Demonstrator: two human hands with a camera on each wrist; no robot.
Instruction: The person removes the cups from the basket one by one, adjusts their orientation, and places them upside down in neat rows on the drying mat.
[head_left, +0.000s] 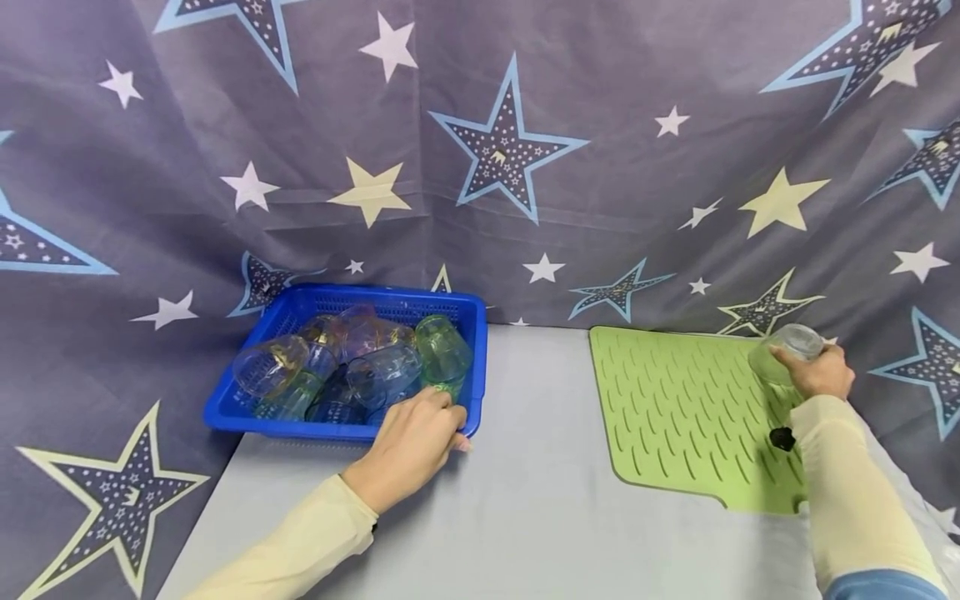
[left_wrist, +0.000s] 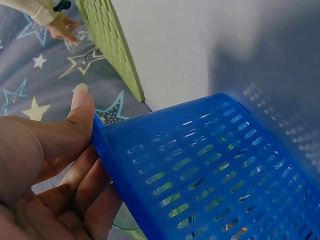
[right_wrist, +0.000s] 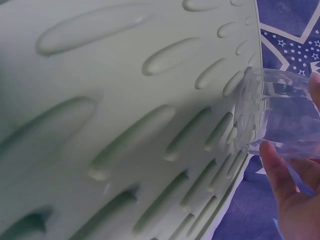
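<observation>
At the right, my right hand (head_left: pixel 823 372) grips a clear glass (head_left: pixel 798 340) at the far right part of the green ridged mat (head_left: pixel 675 408). In the right wrist view, thumb and fingers lie on opposite sides of the glass (right_wrist: pixel 287 117), and one end of it is right at the mat's surface. My left hand (head_left: pixel 416 437) holds the near right corner of a blue plastic basket (head_left: pixel 482 358). The left wrist view shows the rim between thumb and curled fingers. Several clear and tinted glasses lie jumbled in the basket, a green glass (head_left: pixel 444 346) among them, nearest that hand.
A light grey table (head_left: pixel 540 500) lies under basket and mat, with a bare stretch between them. A dark star-patterned cloth (head_left: pixel 495 250) hangs close behind and along both sides. A small black device (head_left: pixel 782 438) sits at the right wrist.
</observation>
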